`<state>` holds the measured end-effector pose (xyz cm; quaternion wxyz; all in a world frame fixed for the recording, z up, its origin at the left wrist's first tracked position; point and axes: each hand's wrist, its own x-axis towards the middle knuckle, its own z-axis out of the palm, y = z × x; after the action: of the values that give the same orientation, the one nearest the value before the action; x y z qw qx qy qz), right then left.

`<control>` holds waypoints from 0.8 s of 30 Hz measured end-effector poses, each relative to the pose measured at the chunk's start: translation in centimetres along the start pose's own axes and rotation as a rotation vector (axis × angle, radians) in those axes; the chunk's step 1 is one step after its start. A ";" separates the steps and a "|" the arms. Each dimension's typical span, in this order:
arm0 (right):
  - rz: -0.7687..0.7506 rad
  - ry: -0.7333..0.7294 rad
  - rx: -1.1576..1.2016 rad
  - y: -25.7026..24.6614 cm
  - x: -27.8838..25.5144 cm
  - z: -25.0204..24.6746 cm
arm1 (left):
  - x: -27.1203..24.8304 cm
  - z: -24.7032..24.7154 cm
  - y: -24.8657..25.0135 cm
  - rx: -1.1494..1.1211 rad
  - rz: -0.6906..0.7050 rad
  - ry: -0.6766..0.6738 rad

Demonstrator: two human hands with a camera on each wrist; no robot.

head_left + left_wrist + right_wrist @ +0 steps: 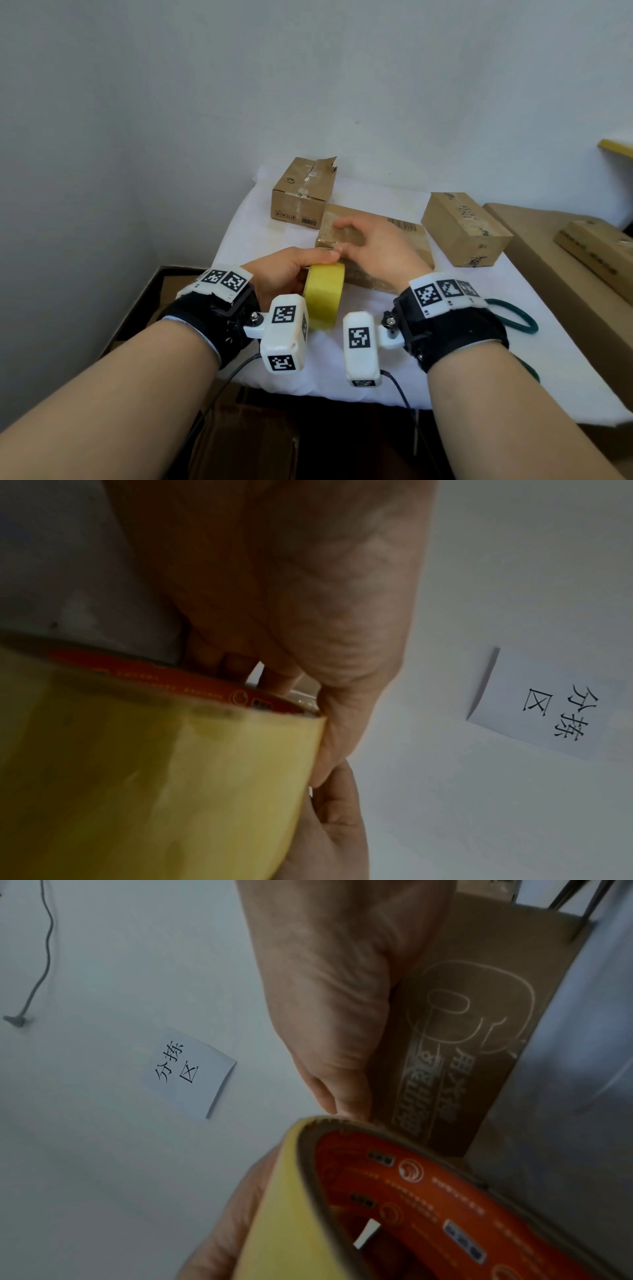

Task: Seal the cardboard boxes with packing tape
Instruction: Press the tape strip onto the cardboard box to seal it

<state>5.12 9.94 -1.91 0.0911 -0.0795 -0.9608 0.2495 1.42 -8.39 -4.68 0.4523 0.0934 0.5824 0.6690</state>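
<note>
Left hand: the left hand [277,270] grips a yellow tape roll [323,296] at the near-left corner of the centre box; fingers curl into the core per the left wrist view, thumb along the top of the roll.
Tape roll: stands on edge, touching the near side of the flat box [376,246]; orange printed liner inside the core [428,1199].
Right hand: the right hand [373,246] lies palm-down on the box top, fingers spread and relaxed, thumb tip meeting the left thumb at the box's near-left edge. Whether it pins a tape end there: can't tell.
Centre box: flat, mid-table on a white cloth [246,233]; glossy film shows over its left end, barcode label toward the far-right corner.
Far-left box: small carton [301,195] w/ a torn flap sticking up at its far-right corner; sits just behind the centre box, near the cloth's back edge by the wall.
Right box: closed carton [466,228] w/ scrawled marks on top, just beside the centre box's right end.
Room to move: bare cloth left of the centre box and along the near edge; a green loop [513,318] lies by the right wrist.
Off-table: large cardboard [561,274] abuts the right edge; dark boxes below the near-left corner.
Wall: white paper sign [190,1072] w/ handwritten characters.
</note>
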 end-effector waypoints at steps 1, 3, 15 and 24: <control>0.001 -0.007 0.037 0.0 -0.1 -0.2 | -0.1 0.0 0.0 0.003 -0.008 0.005; -0.002 -0.024 0.186 0.1 -0.4 -0.8 | -0.1 0.0 0.1 0.003 -0.028 0.005; 0.191 0.265 0.363 3.1 -3.1 -5.2 | -1.0 0.8 0.8 0.014 -0.058 0.052; 0.473 0.206 0.233 6.2 -5.1 -7.3 | -1.6 2.0 0.9 0.006 -0.039 0.069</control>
<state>12.34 17.68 0.64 0.1359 -0.3156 -0.8660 0.3633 3.21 -8.04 -2.61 0.4448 0.0601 0.6012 0.6612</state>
